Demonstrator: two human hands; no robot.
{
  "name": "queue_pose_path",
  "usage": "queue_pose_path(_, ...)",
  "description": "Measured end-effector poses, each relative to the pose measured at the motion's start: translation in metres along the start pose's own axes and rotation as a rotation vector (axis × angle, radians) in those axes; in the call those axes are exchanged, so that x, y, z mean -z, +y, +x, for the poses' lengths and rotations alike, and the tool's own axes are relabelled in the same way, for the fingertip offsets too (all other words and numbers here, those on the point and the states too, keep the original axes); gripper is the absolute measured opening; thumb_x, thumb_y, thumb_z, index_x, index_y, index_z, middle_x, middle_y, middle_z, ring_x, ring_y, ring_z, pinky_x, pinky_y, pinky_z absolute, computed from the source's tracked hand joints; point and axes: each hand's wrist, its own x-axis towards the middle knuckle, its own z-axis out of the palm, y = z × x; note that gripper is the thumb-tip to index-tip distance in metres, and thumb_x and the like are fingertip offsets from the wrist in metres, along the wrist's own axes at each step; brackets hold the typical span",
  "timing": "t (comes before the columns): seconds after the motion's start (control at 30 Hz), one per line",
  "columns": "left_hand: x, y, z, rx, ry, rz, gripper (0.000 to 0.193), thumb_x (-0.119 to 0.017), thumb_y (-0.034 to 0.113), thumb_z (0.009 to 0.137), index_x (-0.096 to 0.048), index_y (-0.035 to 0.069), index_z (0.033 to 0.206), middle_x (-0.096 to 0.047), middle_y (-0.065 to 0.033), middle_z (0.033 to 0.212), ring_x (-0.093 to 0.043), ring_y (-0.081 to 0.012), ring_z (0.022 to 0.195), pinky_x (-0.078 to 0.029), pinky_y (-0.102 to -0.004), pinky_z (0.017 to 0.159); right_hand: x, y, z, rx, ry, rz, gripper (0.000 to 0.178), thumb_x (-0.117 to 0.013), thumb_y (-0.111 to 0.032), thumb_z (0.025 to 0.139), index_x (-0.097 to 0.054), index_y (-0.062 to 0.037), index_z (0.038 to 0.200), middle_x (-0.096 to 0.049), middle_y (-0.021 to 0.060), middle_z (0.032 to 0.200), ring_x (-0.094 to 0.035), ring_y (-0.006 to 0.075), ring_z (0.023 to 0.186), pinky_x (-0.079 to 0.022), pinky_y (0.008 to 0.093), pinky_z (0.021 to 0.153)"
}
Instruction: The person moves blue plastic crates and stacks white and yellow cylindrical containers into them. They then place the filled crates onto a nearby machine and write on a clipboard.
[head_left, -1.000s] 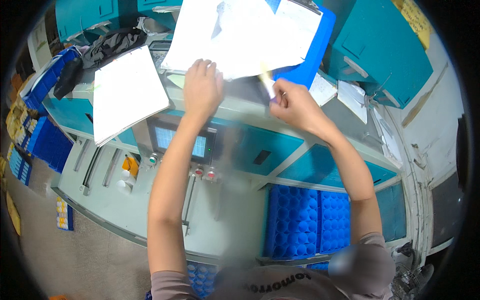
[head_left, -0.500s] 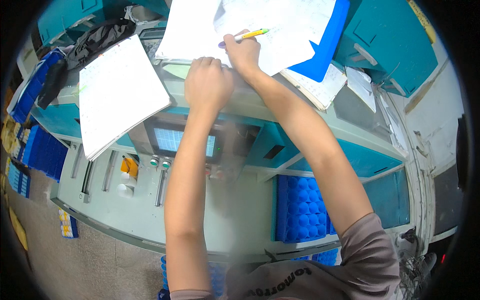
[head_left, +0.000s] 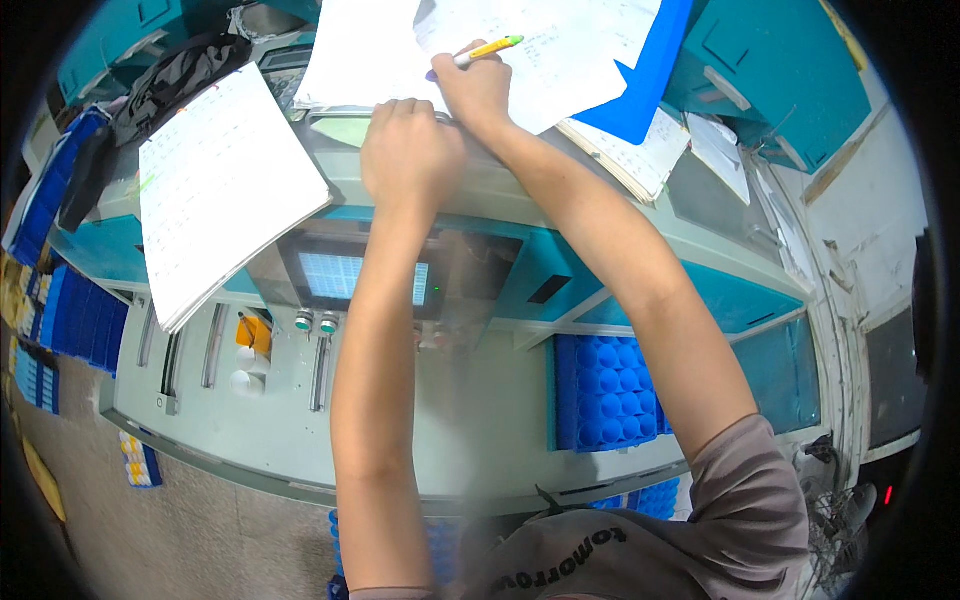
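Observation:
My right hand (head_left: 477, 90) is closed around a pen (head_left: 490, 50) with a white and yellow barrel and a green end. It rests on a large white sheet (head_left: 545, 80) with faint handwriting. Just to its left, my left hand (head_left: 412, 155) lies at the lower edge of a stack of white paper (head_left: 355, 55), fingers curled and pressed together. What is under those fingers is hidden. Beneath the written sheet, a blue folder (head_left: 640, 115) sticks out on the right.
A thick pad of written pages (head_left: 230, 185) overhangs the ledge at left. Below are a lit screen (head_left: 325, 276), white cups (head_left: 248, 383), an orange holder (head_left: 254, 332) and a blue tray of round cups (head_left: 610, 390). More papers (head_left: 645, 160) lie right, near teal cabinets (head_left: 770, 80).
The view has shifted slightly, so the papers and pad sit a little further left. My right hand still holds the pen on the sheet, and my left hand stays beside it.

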Motion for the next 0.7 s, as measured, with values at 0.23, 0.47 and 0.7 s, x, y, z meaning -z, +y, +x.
queue_pose_path(0.23,-0.002,-0.002,0.000,-0.036,0.036,-0.011,0.022,-0.056,0.015,0.076,-0.069,0.000,0.086,-0.068,-0.0155,0.093,-0.062,-0.0305,0.093,-0.051,-0.0402,0.082,0.002,0.000,0.000,0.003,0.023,0.051,0.028,-0.062,-0.024,0.076,-0.062,0.0021,0.068,-0.066,0.0136,0.062,-0.065,0.0276,0.060,-0.052,0.0365,0.064)
queue_pose_path(0.47,-0.007,-0.005,-0.002,-0.067,0.064,-0.032,0.023,-0.058,0.018,0.076,-0.069,0.000,0.085,-0.068,-0.0172,0.090,-0.063,-0.0331,0.091,-0.052,-0.0423,0.080,0.023,-0.017,-0.001,-0.068,0.029,0.106,0.026,-0.063,-0.023,0.083,-0.062,0.0028,0.082,-0.069,0.0165,0.072,-0.067,0.0252,0.066,-0.052,0.0343,0.066)
queue_pose_path(0.7,-0.014,-0.001,-0.003,-0.127,0.248,0.038,0.022,-0.057,0.018,0.075,-0.070,0.002,0.082,-0.065,-0.0203,0.091,-0.058,-0.0323,0.099,-0.046,-0.0395,0.093,0.154,-0.022,0.012,0.314,-0.939,-1.178,0.050,-0.063,-0.048,0.080,-0.071,0.0008,0.090,-0.068,0.0244,0.083,-0.068,0.0341,0.078,-0.051,0.0446,0.069)
